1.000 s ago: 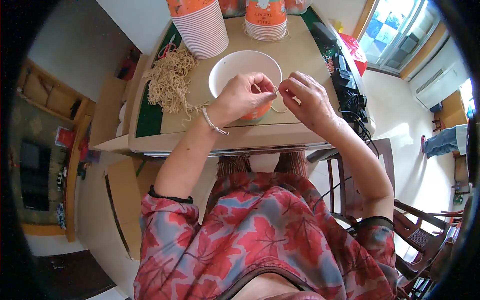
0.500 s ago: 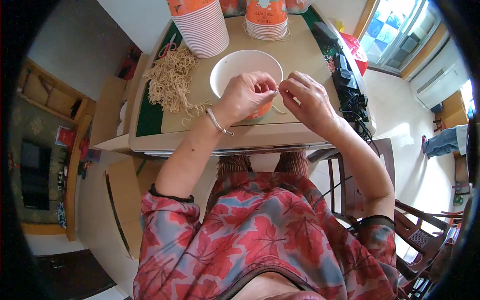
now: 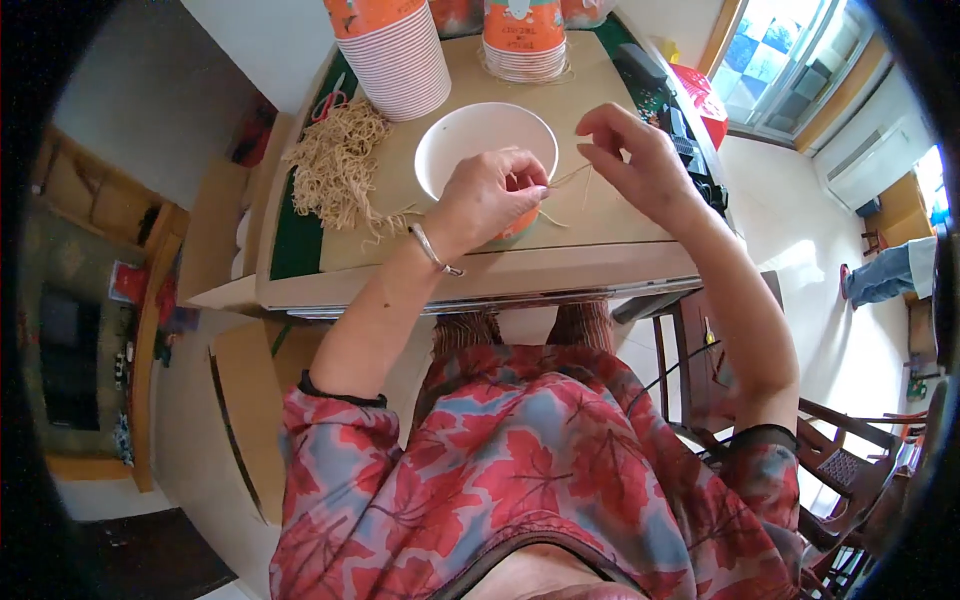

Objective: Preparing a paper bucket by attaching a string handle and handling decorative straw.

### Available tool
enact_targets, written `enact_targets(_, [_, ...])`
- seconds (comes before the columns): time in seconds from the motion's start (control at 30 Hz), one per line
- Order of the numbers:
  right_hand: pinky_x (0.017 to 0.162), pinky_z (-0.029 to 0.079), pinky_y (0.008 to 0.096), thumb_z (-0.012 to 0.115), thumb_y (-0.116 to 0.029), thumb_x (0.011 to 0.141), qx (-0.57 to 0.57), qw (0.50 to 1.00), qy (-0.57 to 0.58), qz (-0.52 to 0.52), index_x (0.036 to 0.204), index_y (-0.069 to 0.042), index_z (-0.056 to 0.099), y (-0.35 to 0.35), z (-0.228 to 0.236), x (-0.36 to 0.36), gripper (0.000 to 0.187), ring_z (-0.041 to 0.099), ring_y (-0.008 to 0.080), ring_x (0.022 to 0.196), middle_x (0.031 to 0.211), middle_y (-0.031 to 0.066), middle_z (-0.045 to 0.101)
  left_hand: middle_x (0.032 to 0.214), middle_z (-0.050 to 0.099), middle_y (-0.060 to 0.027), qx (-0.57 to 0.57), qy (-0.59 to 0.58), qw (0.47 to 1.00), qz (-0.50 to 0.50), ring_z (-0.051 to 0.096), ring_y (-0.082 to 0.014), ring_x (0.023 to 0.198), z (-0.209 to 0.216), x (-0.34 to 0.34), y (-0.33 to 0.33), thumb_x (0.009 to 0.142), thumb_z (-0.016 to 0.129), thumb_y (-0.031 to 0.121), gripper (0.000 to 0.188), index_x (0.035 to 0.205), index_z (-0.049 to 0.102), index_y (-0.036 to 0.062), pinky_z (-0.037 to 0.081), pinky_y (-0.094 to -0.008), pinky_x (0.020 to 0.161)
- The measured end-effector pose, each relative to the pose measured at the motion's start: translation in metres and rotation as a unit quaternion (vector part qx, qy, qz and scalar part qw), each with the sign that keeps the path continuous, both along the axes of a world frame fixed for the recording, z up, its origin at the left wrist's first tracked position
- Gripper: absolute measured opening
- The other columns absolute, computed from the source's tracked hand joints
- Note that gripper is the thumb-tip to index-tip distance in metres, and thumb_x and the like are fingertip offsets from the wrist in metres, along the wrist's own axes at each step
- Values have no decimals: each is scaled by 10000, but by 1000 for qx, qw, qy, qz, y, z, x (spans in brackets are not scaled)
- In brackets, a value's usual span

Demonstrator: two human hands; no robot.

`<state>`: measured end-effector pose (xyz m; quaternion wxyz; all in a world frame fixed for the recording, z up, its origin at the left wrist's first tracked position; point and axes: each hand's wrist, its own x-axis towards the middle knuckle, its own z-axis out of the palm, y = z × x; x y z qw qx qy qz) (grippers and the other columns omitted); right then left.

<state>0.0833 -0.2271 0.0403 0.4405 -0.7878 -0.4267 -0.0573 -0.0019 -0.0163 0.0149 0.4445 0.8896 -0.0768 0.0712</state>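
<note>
Bench (image 3: 360,287): tan top with green strips along the left and right sides. Floor (image 3: 775,195): pale, glossy; bright daylight patches at right. Upper right: glazed window or door (image 3: 790,65), wood-framed, bluish-white panes, likely light source; near it, a white unit (image 3: 868,160) with a slatted vent. Lower right: dark wooden chairs (image 3: 855,490), one with a woven panel. Left: grey wall (image 3: 150,85), shaded; below it, a wood-framed recess holding a dark rectangular panel (image 3: 70,355). Beside bench, left: open cardboard box (image 3: 220,200).
</note>
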Motion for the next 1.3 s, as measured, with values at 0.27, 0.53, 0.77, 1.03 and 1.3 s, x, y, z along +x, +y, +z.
enact_targets(0.27, [776, 498, 434, 624, -40, 843, -167, 966, -185, 70, 980, -20, 621, -4, 26, -4, 138, 601, 362, 917, 994, 159, 540, 838, 680, -10, -7, -36, 999, -16, 618, -71, 746, -2, -1, 0, 852, 730, 139, 150, 938, 701, 20, 524, -253, 705])
enact_targets(0.53, [730, 501, 432, 599, -48, 857, -193, 961, -189, 56, 870, -3, 606, 3, 29, -7, 47, 606, 361, 858, 951, 151, 522, 835, 668, -13, -28, 25, 999, -7, 617, -81, 754, 8, -4, -7, 860, 737, 201, 208, 977, 711, 30, 518, -258, 721])
enact_targets(0.77, [678, 516, 382, 657, -86, 868, -135, 980, -127, 68, 909, -23, 612, 9, 30, -7, 88, 633, 310, 786, 899, 120, 595, 821, 678, -72, -32, -39, 998, -28, 650, -159, 717, -6, 1, 2, 846, 714, 208, 199, 937, 715, 31, 524, -310, 688])
enact_targets(1.03, [519, 475, 235, 634, -137, 928, -164, 963, 199, 81, 914, -21, 670, -7, 47, 7, 122, 552, 65, 614, 706, 4, 617, 815, 645, -30, -2, -34, 999, -10, 621, -102, 740, -5, -2, -5, 872, 736, 134, 125, 931, 698, 31, 512, -264, 685])
enact_targets(1.3, [560, 473, 309, 663, -161, 891, -224, 966, 77, 101, 912, -19, 666, -3, 74, -2, 143, 556, 130, 617, 691, 74, 611, 860, 645, -83, 57, -122, 991, -13, 648, -208, 750, -9, -3, -8, 876, 698, 122, 99, 925, 671, 41, 520, -338, 702])
